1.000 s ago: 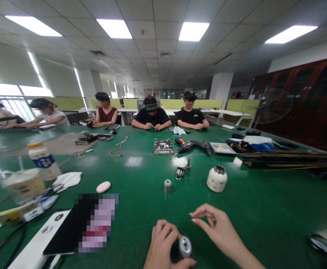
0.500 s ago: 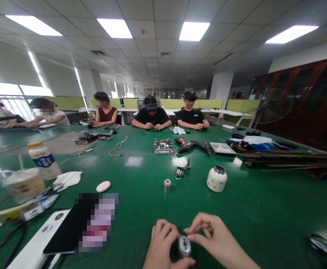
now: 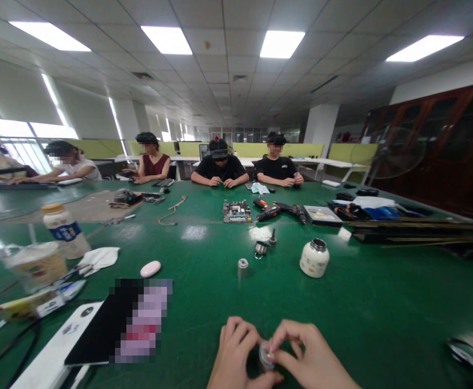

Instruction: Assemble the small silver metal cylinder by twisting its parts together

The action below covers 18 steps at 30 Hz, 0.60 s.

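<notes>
My left hand (image 3: 238, 351) is closed around the side of a small silver metal cylinder (image 3: 264, 357), which stands upright near the table's front edge. My right hand (image 3: 301, 348) comes in from the right, its thumb and forefinger pinched together at the cylinder's top. Those fingers cover most of the top face, and whatever is between them is too small and hidden to make out. Farther forward, a similar metal cylinder (image 3: 242, 268) stands by itself. Behind it lie a steel cup-like part with a wire loop (image 3: 261, 249) and a dark stemmed part (image 3: 273, 237).
A cream flask (image 3: 314, 259) stands lidless on the right. Left are a tablet (image 3: 98, 329), a pink oval case (image 3: 151, 269), a bottle (image 3: 64, 232) and a plastic cup (image 3: 35, 265). A circuit board (image 3: 237, 211) and power drills (image 3: 280, 210) lie beyond. Several people sit opposite.
My right hand has moved left and slightly down, so its pinched fingertips now cover the cylinder's top. My left hand keeps its hold on the cylinder.
</notes>
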Each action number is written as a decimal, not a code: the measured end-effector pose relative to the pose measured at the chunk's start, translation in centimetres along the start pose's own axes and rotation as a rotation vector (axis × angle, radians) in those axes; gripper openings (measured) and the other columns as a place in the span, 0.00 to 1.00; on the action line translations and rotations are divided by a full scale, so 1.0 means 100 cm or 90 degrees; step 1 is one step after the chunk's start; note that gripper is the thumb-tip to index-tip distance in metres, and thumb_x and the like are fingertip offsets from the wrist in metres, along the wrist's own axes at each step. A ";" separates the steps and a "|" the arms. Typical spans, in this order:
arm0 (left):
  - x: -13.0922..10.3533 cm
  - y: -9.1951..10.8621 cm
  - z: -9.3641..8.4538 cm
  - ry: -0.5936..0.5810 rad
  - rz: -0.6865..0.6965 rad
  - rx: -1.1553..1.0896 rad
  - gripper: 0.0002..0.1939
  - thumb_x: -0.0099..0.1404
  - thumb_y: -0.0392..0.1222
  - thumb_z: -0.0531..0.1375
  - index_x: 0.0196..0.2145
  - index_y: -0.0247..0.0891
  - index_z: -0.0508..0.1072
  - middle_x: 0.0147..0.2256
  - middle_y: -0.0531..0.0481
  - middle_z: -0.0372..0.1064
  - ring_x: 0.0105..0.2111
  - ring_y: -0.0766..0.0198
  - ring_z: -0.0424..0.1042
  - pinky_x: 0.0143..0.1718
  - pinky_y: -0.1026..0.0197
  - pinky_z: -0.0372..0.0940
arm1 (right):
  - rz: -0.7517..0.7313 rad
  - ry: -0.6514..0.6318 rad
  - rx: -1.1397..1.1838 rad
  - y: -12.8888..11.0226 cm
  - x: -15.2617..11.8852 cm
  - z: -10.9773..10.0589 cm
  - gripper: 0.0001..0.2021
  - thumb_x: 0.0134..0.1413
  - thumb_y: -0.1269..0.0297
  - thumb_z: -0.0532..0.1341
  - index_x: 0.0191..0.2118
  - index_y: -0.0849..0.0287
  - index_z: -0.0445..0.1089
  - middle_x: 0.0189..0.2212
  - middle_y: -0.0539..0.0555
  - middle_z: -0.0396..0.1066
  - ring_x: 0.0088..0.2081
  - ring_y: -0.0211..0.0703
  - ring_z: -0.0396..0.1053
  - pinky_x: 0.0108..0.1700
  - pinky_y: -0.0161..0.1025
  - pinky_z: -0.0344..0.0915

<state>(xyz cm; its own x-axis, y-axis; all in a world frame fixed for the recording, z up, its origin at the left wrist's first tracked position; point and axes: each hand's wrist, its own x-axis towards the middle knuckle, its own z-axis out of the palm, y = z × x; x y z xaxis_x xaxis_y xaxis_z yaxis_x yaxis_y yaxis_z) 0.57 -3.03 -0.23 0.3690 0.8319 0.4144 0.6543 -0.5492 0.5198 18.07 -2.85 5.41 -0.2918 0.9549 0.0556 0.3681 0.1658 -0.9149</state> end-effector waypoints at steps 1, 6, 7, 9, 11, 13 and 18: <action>0.000 0.000 0.000 0.001 0.001 0.001 0.20 0.47 0.51 0.72 0.34 0.41 0.73 0.37 0.48 0.72 0.40 0.54 0.65 0.40 0.55 0.61 | -0.001 -0.001 0.001 0.000 0.000 0.000 0.05 0.45 0.71 0.64 0.24 0.55 0.76 0.26 0.50 0.78 0.29 0.42 0.71 0.29 0.33 0.62; 0.000 0.003 -0.002 -0.012 -0.013 -0.004 0.19 0.48 0.51 0.72 0.34 0.40 0.73 0.36 0.48 0.71 0.40 0.53 0.65 0.40 0.54 0.61 | -0.003 0.004 0.005 0.001 -0.001 0.002 0.04 0.44 0.71 0.64 0.24 0.56 0.75 0.26 0.50 0.78 0.29 0.42 0.71 0.29 0.33 0.62; 0.000 0.004 -0.002 -0.016 -0.016 -0.006 0.19 0.48 0.52 0.72 0.34 0.40 0.73 0.36 0.48 0.71 0.40 0.53 0.65 0.41 0.53 0.61 | -0.004 0.007 0.004 0.001 -0.001 0.003 0.04 0.45 0.71 0.64 0.24 0.56 0.75 0.27 0.51 0.78 0.29 0.42 0.71 0.29 0.33 0.62; 0.000 0.006 -0.004 -0.024 -0.021 -0.009 0.20 0.49 0.52 0.72 0.34 0.40 0.72 0.37 0.48 0.71 0.41 0.52 0.65 0.41 0.52 0.61 | -0.004 0.014 0.002 0.003 -0.001 0.003 0.04 0.45 0.71 0.64 0.24 0.56 0.75 0.27 0.51 0.78 0.29 0.42 0.71 0.29 0.33 0.62; 0.001 0.007 -0.005 -0.032 -0.025 -0.011 0.19 0.49 0.51 0.72 0.34 0.39 0.72 0.37 0.47 0.71 0.41 0.52 0.64 0.42 0.52 0.61 | -0.005 0.020 -0.002 0.005 0.000 0.005 0.05 0.44 0.72 0.63 0.24 0.56 0.75 0.27 0.51 0.78 0.29 0.42 0.71 0.28 0.33 0.60; 0.001 0.008 -0.006 -0.037 -0.025 -0.012 0.19 0.50 0.51 0.71 0.34 0.39 0.72 0.38 0.47 0.70 0.42 0.52 0.64 0.42 0.52 0.61 | -0.007 0.023 -0.006 0.007 0.000 0.006 0.06 0.45 0.73 0.62 0.24 0.57 0.75 0.26 0.50 0.78 0.28 0.41 0.70 0.27 0.32 0.58; 0.002 0.009 -0.008 -0.035 -0.029 -0.020 0.18 0.51 0.50 0.71 0.35 0.39 0.72 0.38 0.47 0.70 0.42 0.52 0.64 0.42 0.51 0.61 | 0.000 0.040 -0.024 0.010 0.001 0.012 0.05 0.43 0.75 0.64 0.22 0.59 0.73 0.23 0.49 0.75 0.25 0.38 0.67 0.26 0.31 0.56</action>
<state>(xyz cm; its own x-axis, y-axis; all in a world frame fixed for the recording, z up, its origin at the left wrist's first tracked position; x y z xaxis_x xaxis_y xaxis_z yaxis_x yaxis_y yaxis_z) 0.78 -3.42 0.91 0.3752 0.8586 0.3493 0.6503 -0.5123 0.5609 17.37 -2.88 4.00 -0.2356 0.9684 0.0819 0.4016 0.1737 -0.8992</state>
